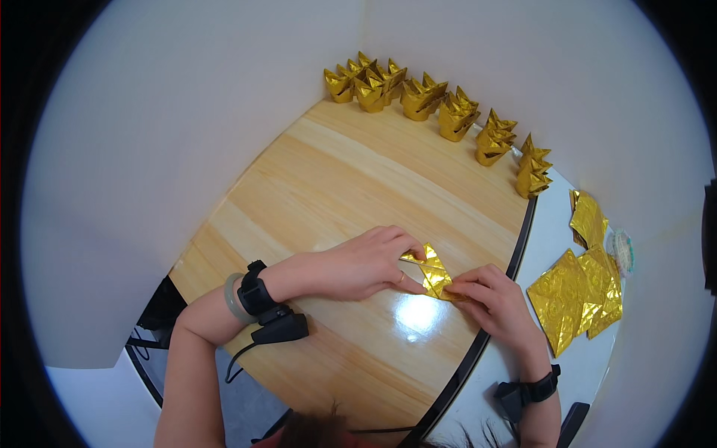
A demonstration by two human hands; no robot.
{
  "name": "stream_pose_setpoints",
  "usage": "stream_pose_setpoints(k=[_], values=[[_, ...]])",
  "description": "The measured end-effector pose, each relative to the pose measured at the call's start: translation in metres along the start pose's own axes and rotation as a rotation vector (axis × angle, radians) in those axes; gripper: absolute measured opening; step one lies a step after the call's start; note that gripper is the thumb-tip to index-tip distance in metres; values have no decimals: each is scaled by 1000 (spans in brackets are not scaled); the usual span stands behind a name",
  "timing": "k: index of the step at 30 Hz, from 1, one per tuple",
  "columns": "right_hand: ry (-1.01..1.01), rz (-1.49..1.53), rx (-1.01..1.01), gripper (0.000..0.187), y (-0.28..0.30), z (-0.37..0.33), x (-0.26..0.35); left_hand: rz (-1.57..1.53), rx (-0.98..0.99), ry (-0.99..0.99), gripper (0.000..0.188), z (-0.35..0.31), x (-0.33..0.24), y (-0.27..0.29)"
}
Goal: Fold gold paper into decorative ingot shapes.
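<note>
The broad, pale wood-grain table (299, 187) with a black edge fills the middle, and a smooth white surface (478, 373) runs along its right side. Along the table's far edge stands a row of pointed, cup-shaped gold foil ornaments (458, 119). Flat, creased gold foil sheets (556, 299) lie overlapping to the table's right. Over the table's right half is the left hand (366, 265), its thumb and forefinger parted on the foil; I cannot tell whether they grip or merely press. At the table's right edge, the right hand (493, 302) has its fingers closed on the foil's near-right corner. Black strapped devices (258, 295) circle both wrists. The small, folded, shiny gold foil piece (433, 276) lies between the hands, on the table's right part. A thin gold-coloured ring (403, 276) sits on a left finger above the table.
</note>
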State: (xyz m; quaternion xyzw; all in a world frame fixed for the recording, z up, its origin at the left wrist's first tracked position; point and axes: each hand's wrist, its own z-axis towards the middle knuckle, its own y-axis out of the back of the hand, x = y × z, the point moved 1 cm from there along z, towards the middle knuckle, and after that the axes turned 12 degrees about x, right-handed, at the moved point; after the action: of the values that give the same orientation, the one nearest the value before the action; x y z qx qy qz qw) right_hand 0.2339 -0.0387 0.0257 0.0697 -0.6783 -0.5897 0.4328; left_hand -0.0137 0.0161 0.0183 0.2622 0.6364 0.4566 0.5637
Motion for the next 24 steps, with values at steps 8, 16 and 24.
stream_pose_setpoints(k=[8, 16, 24], values=[[-151, 90, 3, 21, 4, 16, 3, 7, 29, -31, 48, -6, 2, 1], [-448, 236, 54, 15, -3, 35, 2, -86, 29, -78, 46, -9, 7, 1], [-558, 146, 32, 14, -3, 39, 13, -71, -24, -132, 37, -5, 13, 0]])
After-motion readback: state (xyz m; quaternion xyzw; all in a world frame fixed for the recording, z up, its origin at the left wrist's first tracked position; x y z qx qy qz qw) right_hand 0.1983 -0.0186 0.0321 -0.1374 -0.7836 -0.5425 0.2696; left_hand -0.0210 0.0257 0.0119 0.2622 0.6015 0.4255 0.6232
